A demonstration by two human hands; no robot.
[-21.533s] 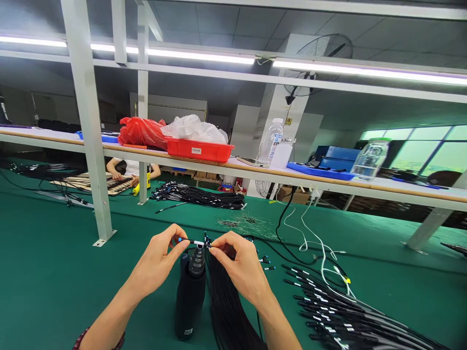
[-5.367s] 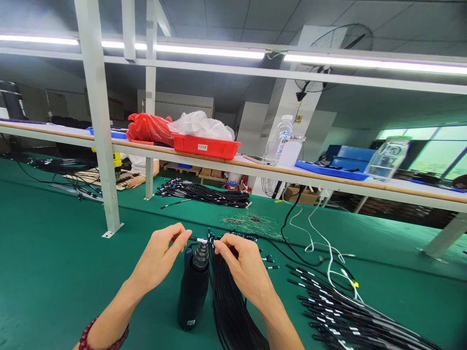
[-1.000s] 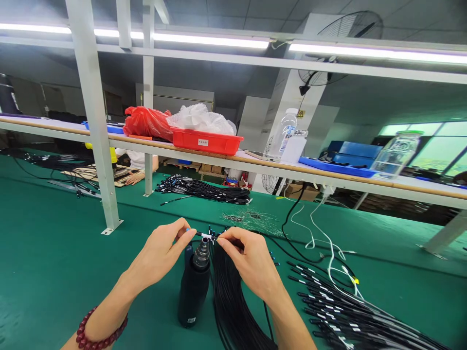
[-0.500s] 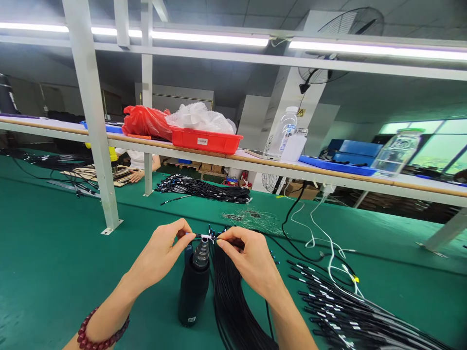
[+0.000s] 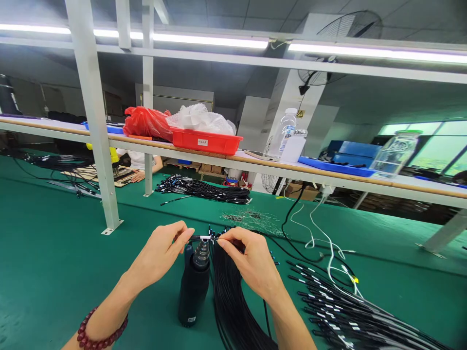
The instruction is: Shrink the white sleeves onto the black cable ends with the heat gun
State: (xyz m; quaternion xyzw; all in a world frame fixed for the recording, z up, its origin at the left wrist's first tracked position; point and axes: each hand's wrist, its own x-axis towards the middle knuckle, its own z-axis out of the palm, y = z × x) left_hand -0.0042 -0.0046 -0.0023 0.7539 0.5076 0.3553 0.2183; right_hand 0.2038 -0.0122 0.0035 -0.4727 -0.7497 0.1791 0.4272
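Note:
A thin black cable with a white sleeve [image 5: 205, 237] is stretched level between my two hands. Its white part lies right over the metal nozzle of a black heat gun [image 5: 194, 289], which stands upright on the green table. My left hand [image 5: 160, 253] pinches the cable's left side between thumb and fingers, with a bead bracelet at the wrist. On the other side, my right hand [image 5: 251, 257] grips the cable just right of the sleeve. Whether the sleeve touches the nozzle, I cannot tell. Below and right of the gun runs a thick bundle of black cables [image 5: 233, 296].
More white-marked cables [image 5: 339, 311] lie at the right, and another bundle [image 5: 204, 188] behind. Wire scraps [image 5: 251, 218] and white cords [image 5: 330, 243] are on the table. A shelf overhead carries a red bin [image 5: 206, 142] and bottles. A co-worker's hand [image 5: 137, 176] shows far left.
My left thumb and fingers have shifted slightly left and up at the cable's left side. My right hand and the heat gun stay nearly where they were.

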